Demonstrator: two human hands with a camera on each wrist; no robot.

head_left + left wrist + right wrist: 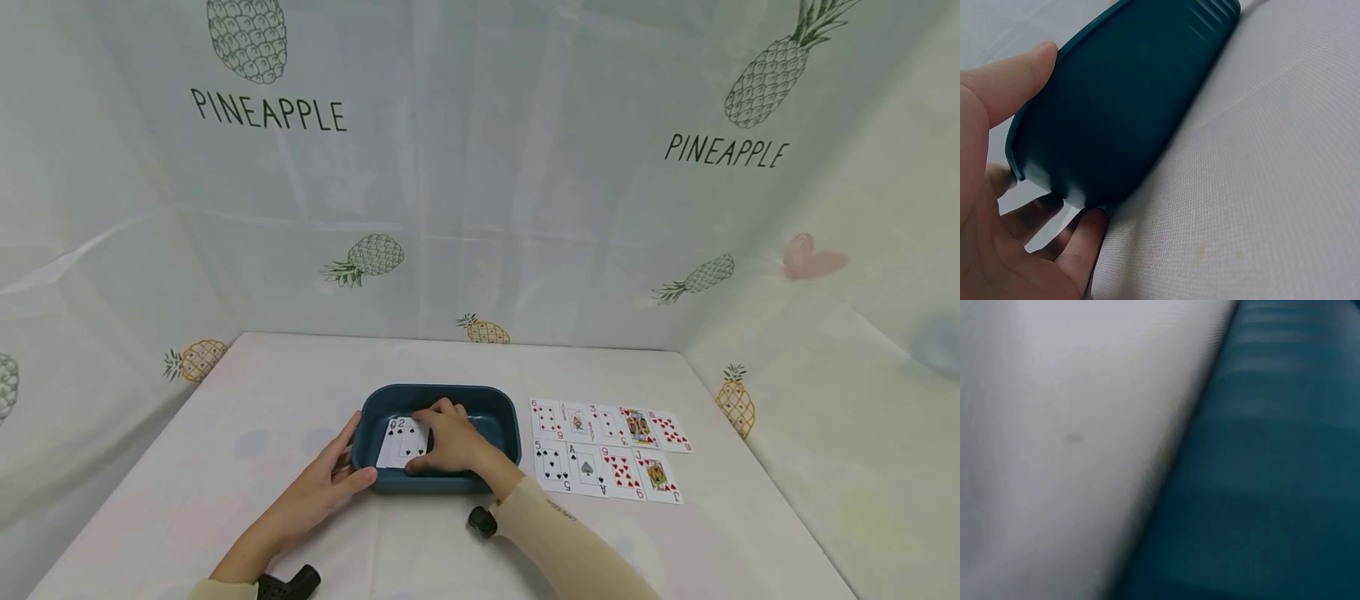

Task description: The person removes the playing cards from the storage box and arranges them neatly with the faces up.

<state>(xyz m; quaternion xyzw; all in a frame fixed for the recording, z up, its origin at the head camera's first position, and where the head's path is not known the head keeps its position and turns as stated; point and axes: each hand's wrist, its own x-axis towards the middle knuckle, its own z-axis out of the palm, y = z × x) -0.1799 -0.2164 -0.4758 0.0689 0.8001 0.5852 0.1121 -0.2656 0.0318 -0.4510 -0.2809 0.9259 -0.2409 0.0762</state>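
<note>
A dark teal plastic tray point(491, 400) stands on the table with white playing cards point(396, 450) in its left part; a Q and a 2 of a black suit show. My left hand point(330, 485) grips the tray's left end. Its thumb lies along the wall, and the other fingers curl under the rim in the left wrist view, where the teal wall point(1116, 100) fills the middle. Reaching into the tray, my right hand point(453, 439) has its thumb at the near edge of the cards and its fingers at the far edge, covering their right side. The right wrist view shows only the tray's outer wall point(1260, 475).
To the right of the tray, two rows of face-up playing cards point(587, 471) overlap one another on the white cloth-covered table point(300, 383). Pale sheeting point(480, 183) printed with pineapples encloses the back and sides. Black wrist devices point(291, 583) sit on both forearms.
</note>
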